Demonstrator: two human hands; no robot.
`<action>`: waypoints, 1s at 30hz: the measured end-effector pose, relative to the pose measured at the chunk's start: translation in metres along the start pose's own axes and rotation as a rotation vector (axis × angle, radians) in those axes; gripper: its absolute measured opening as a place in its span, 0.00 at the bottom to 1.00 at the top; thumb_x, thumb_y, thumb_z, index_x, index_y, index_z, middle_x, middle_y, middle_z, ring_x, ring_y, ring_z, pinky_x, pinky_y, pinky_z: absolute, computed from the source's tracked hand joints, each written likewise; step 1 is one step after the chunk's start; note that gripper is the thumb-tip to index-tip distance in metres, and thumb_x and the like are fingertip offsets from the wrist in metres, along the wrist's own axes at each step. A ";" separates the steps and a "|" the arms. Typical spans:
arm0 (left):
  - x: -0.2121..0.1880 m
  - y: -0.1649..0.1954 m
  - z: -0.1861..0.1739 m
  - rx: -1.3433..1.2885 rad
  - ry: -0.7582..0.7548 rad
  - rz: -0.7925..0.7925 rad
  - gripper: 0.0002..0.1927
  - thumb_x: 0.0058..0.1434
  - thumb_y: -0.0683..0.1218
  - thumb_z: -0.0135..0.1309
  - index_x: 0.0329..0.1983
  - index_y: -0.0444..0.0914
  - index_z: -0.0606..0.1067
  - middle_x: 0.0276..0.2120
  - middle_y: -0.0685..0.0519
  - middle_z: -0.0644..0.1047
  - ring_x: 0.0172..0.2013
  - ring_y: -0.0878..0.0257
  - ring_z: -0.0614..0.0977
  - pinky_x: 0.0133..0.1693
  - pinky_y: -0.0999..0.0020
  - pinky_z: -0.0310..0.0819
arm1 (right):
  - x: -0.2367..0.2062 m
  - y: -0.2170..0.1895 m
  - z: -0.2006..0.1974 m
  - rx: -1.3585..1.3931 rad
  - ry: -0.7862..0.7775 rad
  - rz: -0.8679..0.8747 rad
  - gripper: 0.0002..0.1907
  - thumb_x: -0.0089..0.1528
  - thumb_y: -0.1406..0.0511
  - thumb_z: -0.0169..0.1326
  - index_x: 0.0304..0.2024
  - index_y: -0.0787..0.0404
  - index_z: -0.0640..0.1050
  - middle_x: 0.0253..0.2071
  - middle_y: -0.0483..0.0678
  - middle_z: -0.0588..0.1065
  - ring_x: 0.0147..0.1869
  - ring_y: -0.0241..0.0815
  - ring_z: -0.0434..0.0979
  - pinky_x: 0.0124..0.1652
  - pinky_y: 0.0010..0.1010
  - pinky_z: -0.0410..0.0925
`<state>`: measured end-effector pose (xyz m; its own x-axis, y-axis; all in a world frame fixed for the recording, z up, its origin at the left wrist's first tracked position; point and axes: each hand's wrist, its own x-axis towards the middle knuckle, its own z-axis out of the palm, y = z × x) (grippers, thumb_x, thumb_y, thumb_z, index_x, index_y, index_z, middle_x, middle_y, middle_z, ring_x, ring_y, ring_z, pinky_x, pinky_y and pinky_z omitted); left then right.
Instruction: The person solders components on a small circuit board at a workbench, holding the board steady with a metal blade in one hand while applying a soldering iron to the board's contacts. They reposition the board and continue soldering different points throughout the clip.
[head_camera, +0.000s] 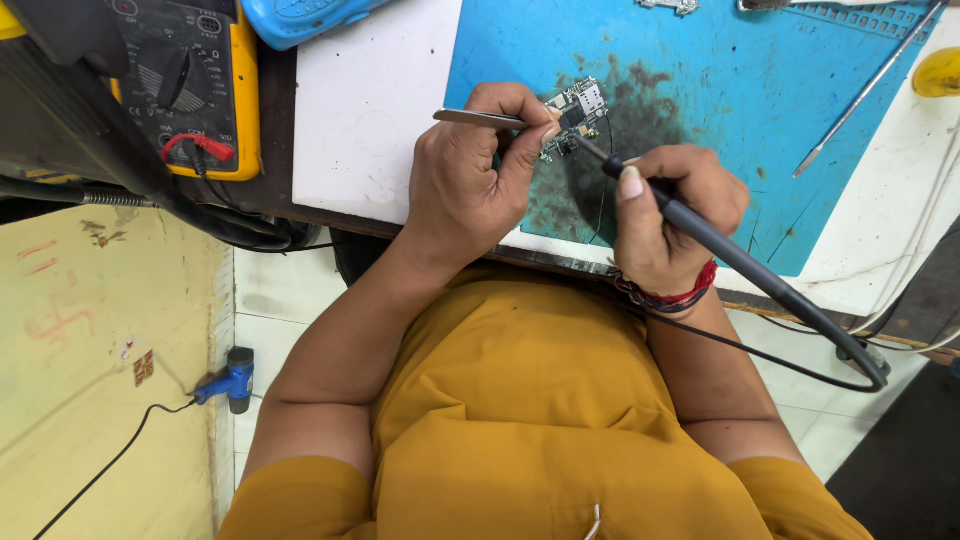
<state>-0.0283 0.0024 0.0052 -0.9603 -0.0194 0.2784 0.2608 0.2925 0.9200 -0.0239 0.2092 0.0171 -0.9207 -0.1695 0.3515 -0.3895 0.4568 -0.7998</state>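
Now mid-solder, as I judge it. My left hand (462, 185) pinches metal tweezers (480, 118), tips pressing small circuit board (575, 115). My right hand (672, 215) clenched round dark soldering iron (700, 228), pen-style, tip touching board's near edge. Board lies on scorched patch of blue mat (740, 90), toward desk's near edge, between both hands. White sheet (370, 100) just left of mat. Yellow multimeter (205, 85) at desk's left corner; thin metal probe (865, 90) lies well right. Next move calls for steady tweezers, light tip contact, clean lift.
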 end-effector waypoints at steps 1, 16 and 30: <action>0.000 -0.001 0.000 -0.003 0.000 -0.004 0.07 0.74 0.42 0.57 0.47 0.38 0.70 0.38 0.53 0.82 0.30 0.68 0.82 0.34 0.73 0.77 | 0.002 -0.003 0.001 0.012 0.020 0.025 0.04 0.71 0.70 0.55 0.43 0.66 0.75 0.31 0.51 0.77 0.27 0.39 0.72 0.31 0.27 0.64; -0.004 -0.002 0.002 -0.101 0.088 -0.049 0.07 0.77 0.40 0.55 0.49 0.35 0.68 0.39 0.52 0.81 0.30 0.72 0.81 0.32 0.78 0.77 | 0.024 -0.016 0.013 -0.410 -0.174 -0.175 0.23 0.64 0.70 0.64 0.61 0.61 0.74 0.53 0.54 0.75 0.60 0.56 0.73 0.65 0.48 0.61; -0.004 -0.001 0.003 -0.109 0.108 -0.045 0.07 0.77 0.41 0.55 0.49 0.36 0.69 0.36 0.53 0.80 0.31 0.71 0.81 0.33 0.78 0.77 | 0.015 -0.015 0.014 -0.146 0.005 -0.040 0.23 0.67 0.60 0.60 0.56 0.66 0.68 0.42 0.51 0.75 0.43 0.50 0.76 0.48 0.37 0.68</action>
<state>-0.0252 0.0050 0.0022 -0.9566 -0.1342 0.2588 0.2327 0.1833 0.9551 -0.0324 0.1874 0.0281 -0.9042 -0.1859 0.3846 -0.4178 0.5723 -0.7056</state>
